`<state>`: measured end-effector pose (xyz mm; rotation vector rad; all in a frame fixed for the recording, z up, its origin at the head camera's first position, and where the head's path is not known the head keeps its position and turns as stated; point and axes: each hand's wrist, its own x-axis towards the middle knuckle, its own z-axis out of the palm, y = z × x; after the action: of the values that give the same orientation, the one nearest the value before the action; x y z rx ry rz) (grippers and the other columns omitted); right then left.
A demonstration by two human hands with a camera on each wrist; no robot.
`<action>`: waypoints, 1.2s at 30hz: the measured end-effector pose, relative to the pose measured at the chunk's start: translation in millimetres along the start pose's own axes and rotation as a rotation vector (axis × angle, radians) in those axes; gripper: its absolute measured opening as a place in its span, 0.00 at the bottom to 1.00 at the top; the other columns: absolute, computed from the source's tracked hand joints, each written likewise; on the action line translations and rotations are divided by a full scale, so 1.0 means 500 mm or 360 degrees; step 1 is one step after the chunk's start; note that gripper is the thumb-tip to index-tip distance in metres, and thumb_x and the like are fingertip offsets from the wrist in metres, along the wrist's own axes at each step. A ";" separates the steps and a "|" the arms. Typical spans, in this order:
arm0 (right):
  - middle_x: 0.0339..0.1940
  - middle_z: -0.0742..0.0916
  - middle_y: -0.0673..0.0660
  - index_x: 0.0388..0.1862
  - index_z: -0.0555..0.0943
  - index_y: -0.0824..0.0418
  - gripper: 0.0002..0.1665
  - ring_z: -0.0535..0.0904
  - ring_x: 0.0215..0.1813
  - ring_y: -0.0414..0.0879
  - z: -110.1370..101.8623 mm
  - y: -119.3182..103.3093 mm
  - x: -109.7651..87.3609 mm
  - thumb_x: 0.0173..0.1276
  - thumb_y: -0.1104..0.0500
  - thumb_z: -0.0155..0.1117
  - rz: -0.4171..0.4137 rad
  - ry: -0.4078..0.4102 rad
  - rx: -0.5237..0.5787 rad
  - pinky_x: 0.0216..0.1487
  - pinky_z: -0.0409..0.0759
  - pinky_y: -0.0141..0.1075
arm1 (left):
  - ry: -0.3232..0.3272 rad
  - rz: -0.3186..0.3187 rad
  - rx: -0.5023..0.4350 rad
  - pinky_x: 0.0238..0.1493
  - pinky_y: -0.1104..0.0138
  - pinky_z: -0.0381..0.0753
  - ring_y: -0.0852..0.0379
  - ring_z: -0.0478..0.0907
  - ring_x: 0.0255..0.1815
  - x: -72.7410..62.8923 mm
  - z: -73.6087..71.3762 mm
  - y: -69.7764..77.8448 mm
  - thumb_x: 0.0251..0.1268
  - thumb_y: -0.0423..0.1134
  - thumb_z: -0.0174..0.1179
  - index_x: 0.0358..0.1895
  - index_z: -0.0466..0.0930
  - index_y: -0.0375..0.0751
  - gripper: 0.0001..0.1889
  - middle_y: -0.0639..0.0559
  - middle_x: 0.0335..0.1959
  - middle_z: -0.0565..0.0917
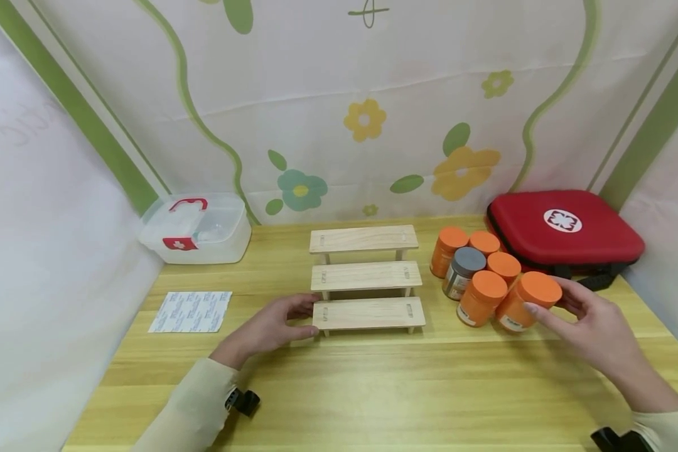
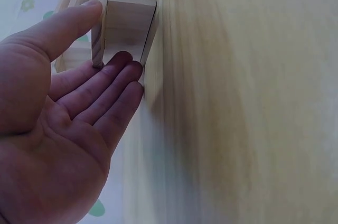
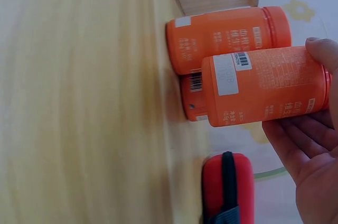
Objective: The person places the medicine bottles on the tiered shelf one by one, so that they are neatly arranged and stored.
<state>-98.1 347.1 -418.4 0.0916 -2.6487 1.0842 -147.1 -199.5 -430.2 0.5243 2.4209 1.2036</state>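
Orange plastic jar [image 1: 514, 309], gripped between the thumb and fingers of the right hand [image 1: 596, 323], near its lid; it looks raised off the table [image 1: 373, 392]. Other jars [image 1: 477, 302] crowd just left of that hand, so a sideways swing could topple the nearest, and the high hold might let the base tilt. The left hand [image 1: 274, 325] lies with fingers fairly straight; just right of it, touching, the wooden stand [image 1: 367, 277] could shift if nudged.

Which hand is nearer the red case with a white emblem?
Right hand: just in front of the case, holding an orange plastic jar. Left hand: farther, at the stepped wooden rack.
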 end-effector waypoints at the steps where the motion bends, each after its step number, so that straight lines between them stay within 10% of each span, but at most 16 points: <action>1: 0.54 0.81 0.25 0.69 0.80 0.69 0.37 0.68 0.50 0.03 -0.003 -0.002 -0.001 0.65 0.57 0.83 -0.0018 0.0020 0.0005 0.42 0.74 0.07 | 0.0002 0.0001 0.0002 0.77 0.42 0.76 0.40 0.79 0.72 0.000 0.001 0.000 0.74 0.46 0.72 0.78 0.72 0.37 0.35 0.42 0.70 0.83; 4: 0.50 0.75 0.13 0.68 0.80 0.70 0.36 0.70 0.51 0.03 -0.010 -0.010 -0.002 0.65 0.60 0.83 -0.0079 0.0074 0.0033 0.43 0.74 0.07 | 0.0014 -0.0015 0.0002 0.78 0.42 0.75 0.39 0.79 0.73 -0.001 0.003 0.001 0.73 0.46 0.72 0.78 0.72 0.37 0.35 0.41 0.72 0.82; 19: 0.53 0.86 0.30 0.62 0.83 0.65 0.34 0.83 0.51 0.18 -0.033 -0.054 0.002 0.56 0.81 0.77 -0.0355 0.0306 0.0237 0.53 0.77 0.09 | 0.0072 0.0027 -0.0017 0.80 0.39 0.71 0.34 0.73 0.78 -0.006 0.008 0.004 0.73 0.42 0.72 0.77 0.73 0.36 0.34 0.36 0.78 0.75; 36: 0.54 0.83 0.22 0.62 0.82 0.76 0.37 0.79 0.49 0.16 -0.061 -0.101 0.025 0.49 0.80 0.79 -0.0579 0.0448 0.0064 0.55 0.73 0.07 | 0.0090 -0.0019 0.0014 0.81 0.41 0.71 0.37 0.73 0.79 -0.006 0.011 0.005 0.73 0.43 0.73 0.78 0.74 0.40 0.33 0.40 0.78 0.76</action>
<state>-95.0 332.5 -360.0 0.3835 -2.2479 0.9488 -141.3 -195.8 -430.9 0.4842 2.4745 1.2189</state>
